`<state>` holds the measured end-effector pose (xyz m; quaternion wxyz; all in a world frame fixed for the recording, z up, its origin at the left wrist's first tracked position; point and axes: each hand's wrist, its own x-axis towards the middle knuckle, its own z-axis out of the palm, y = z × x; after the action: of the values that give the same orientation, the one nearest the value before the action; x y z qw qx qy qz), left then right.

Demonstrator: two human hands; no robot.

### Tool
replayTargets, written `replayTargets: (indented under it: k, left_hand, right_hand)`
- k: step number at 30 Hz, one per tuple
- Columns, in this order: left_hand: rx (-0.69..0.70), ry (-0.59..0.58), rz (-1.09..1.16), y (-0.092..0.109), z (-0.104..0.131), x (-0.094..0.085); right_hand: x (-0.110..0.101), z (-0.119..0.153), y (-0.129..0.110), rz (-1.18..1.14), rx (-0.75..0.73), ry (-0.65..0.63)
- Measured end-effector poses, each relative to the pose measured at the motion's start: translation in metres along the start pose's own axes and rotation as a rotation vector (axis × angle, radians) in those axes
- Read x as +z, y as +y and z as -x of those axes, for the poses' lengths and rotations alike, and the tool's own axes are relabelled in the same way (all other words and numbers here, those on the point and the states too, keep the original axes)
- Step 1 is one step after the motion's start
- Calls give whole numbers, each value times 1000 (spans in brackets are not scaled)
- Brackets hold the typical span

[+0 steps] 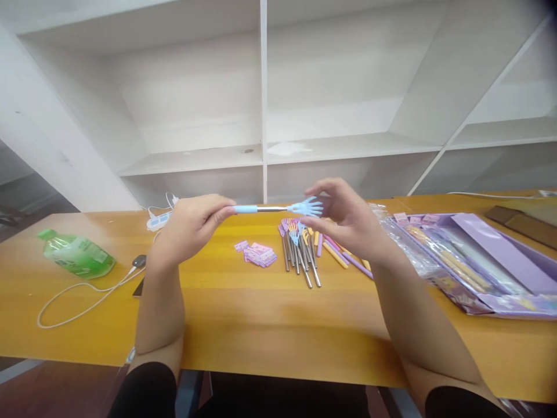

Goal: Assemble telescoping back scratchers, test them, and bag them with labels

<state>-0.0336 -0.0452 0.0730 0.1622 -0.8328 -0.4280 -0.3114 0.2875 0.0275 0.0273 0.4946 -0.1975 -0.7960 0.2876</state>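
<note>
My left hand (194,223) is closed around the light blue handle of a back scratcher (272,209), which it holds level above the table. The scratcher has a metal rod and a blue hand-shaped head. My right hand (342,215) is beside that head, thumb and fingers apart around it; whether they touch it I cannot tell. Below lies a pile of back scratcher rods (300,249) with purple, blue and yellow heads. Several coloured tube handles (337,252) lie just right of them, partly hidden by my right hand. Small pink-purple cards (260,255) lie left of the pile.
At the right, a purple box (500,249) holds wrapped back scratchers, with clear plastic bags (404,247) beside it. A green bottle (78,252) lies at the left near a white cable (82,284) and a power strip (159,220). White shelving (263,116) stands behind the table.
</note>
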Motion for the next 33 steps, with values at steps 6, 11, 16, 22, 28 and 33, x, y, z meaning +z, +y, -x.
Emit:
replayTargets:
  k: [6,11,16,22,28,33]
  left_hand:
    - [-99,54,-34,10,5,-9]
    - [104,166,-277,26,1,22]
    - [223,139,-365,32,-10,46]
    - [269,264,-419,25,-18,53]
    - [232,393,-439,-5,-17,40]
    - [203,461,-434,-34,-12,32]
  right_hand:
    - [7,-12,2,531,-417,107]
    - [14,-12,8,694,-484,118]
    - [16,-9,10,686,-522,59]
    - [23,-13,15,807,-616,162]
    - [8,-19,27,853,-566,313]
    - [-18,-22,34,903,-557,381]
